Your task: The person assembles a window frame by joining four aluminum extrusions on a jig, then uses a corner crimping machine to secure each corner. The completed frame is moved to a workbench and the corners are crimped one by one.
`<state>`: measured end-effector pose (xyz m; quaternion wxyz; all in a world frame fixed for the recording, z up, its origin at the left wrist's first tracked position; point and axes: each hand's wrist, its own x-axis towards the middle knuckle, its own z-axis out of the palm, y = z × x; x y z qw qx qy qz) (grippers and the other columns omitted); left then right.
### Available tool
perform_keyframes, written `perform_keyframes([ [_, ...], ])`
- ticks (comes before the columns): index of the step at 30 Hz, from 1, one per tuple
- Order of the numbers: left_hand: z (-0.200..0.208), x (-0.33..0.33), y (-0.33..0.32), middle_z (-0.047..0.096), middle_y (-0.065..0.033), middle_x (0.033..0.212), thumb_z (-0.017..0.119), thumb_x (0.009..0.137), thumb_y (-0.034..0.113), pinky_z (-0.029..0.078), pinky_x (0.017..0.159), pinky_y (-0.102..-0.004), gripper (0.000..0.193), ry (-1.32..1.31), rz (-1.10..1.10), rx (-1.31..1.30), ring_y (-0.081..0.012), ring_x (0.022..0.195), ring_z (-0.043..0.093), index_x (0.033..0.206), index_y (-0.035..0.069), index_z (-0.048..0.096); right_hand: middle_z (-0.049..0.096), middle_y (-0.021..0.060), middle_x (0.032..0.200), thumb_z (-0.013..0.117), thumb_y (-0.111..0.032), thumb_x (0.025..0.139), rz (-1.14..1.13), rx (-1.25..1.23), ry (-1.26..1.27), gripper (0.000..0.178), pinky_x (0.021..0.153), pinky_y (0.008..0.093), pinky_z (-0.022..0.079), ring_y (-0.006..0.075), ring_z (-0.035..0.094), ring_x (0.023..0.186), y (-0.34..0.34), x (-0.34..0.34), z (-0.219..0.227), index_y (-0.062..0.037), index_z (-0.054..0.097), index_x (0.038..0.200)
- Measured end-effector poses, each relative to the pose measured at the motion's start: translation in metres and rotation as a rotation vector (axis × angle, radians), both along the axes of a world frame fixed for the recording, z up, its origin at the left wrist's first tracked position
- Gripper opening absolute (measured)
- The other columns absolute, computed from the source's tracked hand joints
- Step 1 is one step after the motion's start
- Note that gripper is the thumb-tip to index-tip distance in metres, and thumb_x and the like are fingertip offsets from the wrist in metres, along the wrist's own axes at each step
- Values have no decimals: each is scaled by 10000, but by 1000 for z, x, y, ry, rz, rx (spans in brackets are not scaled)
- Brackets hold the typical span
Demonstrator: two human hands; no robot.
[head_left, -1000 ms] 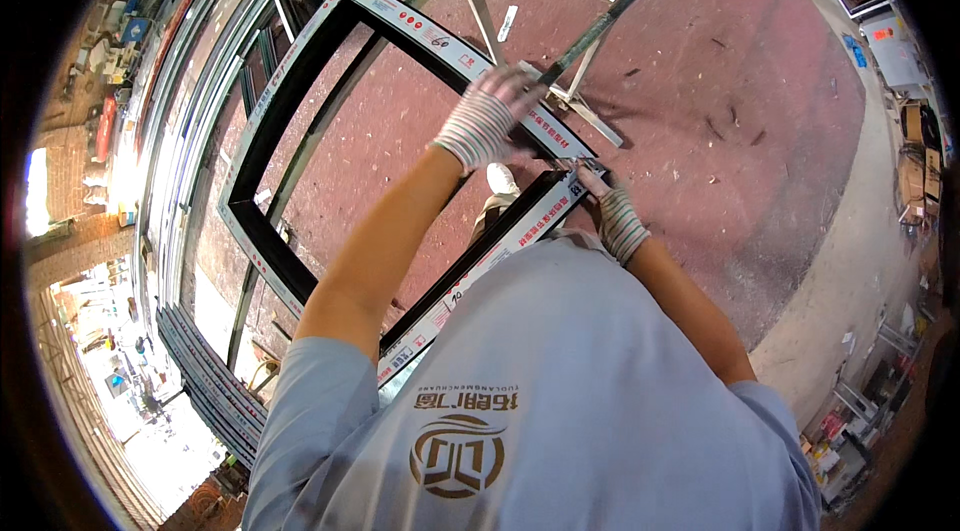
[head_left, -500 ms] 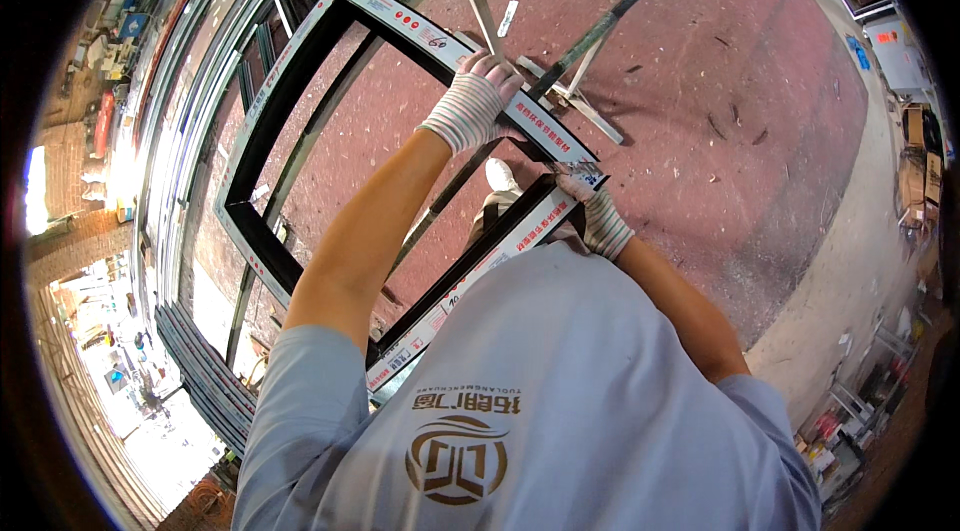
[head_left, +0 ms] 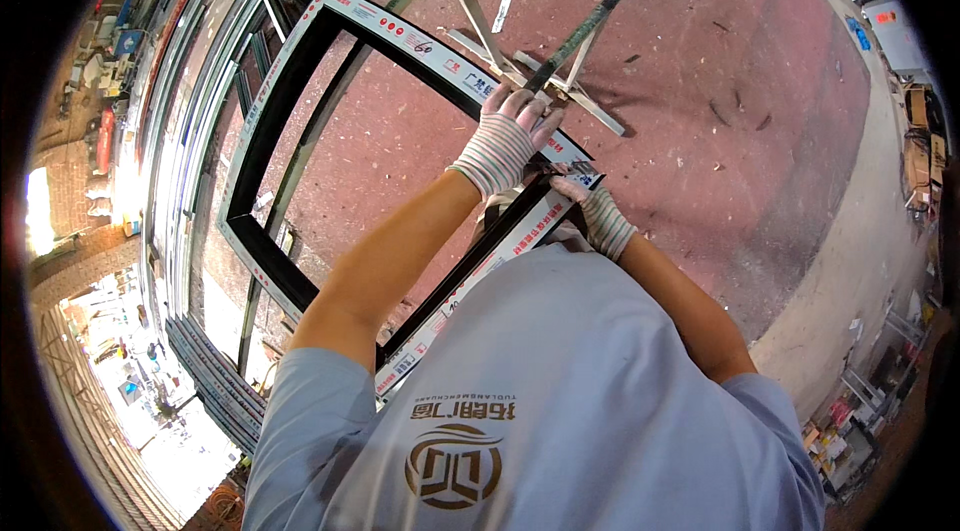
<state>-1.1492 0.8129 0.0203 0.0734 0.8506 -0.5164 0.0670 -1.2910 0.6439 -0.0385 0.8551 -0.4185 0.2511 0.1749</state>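
A rectangular black window frame (head_left: 238, 193), its faces covered in white printed film, lies across metal supports in front of my body. My left hand (head_left: 505, 136), in a striped knit glove with bare fingertips, is closed over the far rail close to the right corner. At that corner, my right hand (head_left: 592, 211), gloved alike, grips the near rail just below the joint. A narrow gap shows where the two rails meet. The undersides of both hands' grips are hidden.
Beyond the frame, a dark metal support bar (head_left: 610, 6) with angled legs stands on the red floor (head_left: 720, 181). Long metal profiles (head_left: 180, 121) are stacked along the left, and a bundle of dark profiles (head_left: 215, 381) lies at lower left. White scraps dot the floor.
My left hand has slid right along the far rail toward the corner. The right hand stays at the corner. The window frame's corner has shifted only slightly.
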Motion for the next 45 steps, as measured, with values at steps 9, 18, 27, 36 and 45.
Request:
perform_keyframes([
  [9,-10,1,0,586,-139,1280,803,734,549,332,1130,-671,830,-48,4,-60,-387,1288,518,1414,143,557,728,83,1089,755,-79,916,-259,-312,-110,282,886,316,552,167,667,961,-17,1,15,13,702,1177],
  [18,-7,-1,1,580,-147,1303,785,761,588,315,1146,-667,810,-29,10,-34,-396,1290,515,1398,141,562,742,87,1031,763,-83,908,-345,-119,0,262,849,326,561,183,680,895,-14,-2,13,28,724,1142],
  [27,-5,-2,-2,576,-152,1309,774,776,623,312,1149,-645,810,-14,28,-18,-390,1293,513,1383,126,573,734,104,1101,753,-153,937,-285,-225,-75,317,865,335,557,204,681,942,-14,-2,15,21,701,1197],
  [36,30,55,19,664,-147,1263,888,665,583,275,1260,-553,886,217,37,77,-382,1311,554,1350,74,650,667,185,1281,522,-543,1055,-634,-6,133,627,1093,455,477,306,624,1186,-31,-11,-67,16,608,1324],
  [45,20,67,36,663,-130,1139,902,541,685,317,1209,-585,924,172,98,47,-362,1222,587,1200,73,689,670,163,1225,410,-595,1068,-807,461,134,644,1049,495,496,319,634,1125,41,24,-86,-29,630,1282],
])
